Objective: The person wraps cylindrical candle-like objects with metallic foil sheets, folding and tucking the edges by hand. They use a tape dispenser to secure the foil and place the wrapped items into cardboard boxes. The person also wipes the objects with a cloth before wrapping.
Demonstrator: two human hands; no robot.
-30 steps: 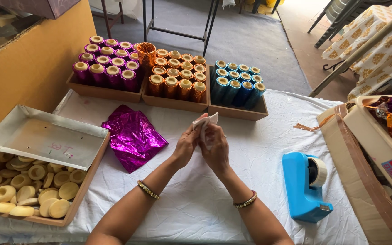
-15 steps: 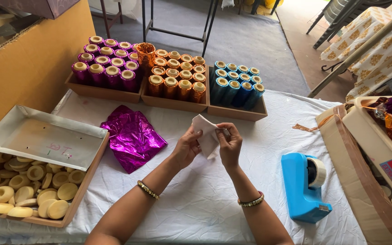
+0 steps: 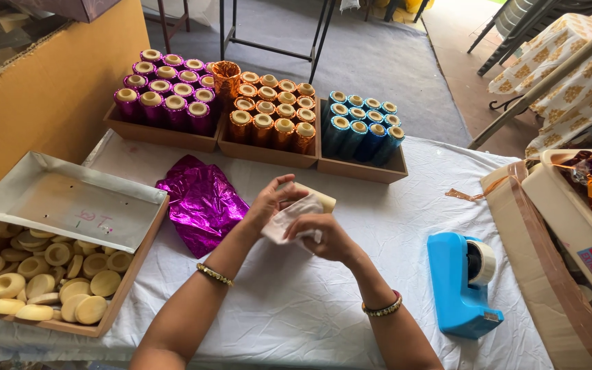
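Note:
Both my hands meet over the middle of the white-covered table (image 3: 296, 308). My left hand (image 3: 268, 202) holds a cream cylinder (image 3: 320, 200) with a white wrap (image 3: 289, 218) partly around it. My right hand (image 3: 323, 236) grips the same wrap from below. A crumpled sheet of magenta foil (image 3: 203, 202) lies just left of my hands. A blue tape dispenser (image 3: 462, 282) stands to the right of my right forearm.
Three cardboard trays at the far edge hold foil-wrapped cylinders: magenta (image 3: 166, 92), orange (image 3: 272, 113) and blue (image 3: 363, 127). At the left, a box of cream discs (image 3: 42, 277) sits partly under a grey lid (image 3: 70, 199). A box with foil scraps (image 3: 584, 205) stands at the right.
My hands have dropped lower and turned; the wrapped cylinder went from upright between my palms to lying sideways, with the white wrap now spread under it.

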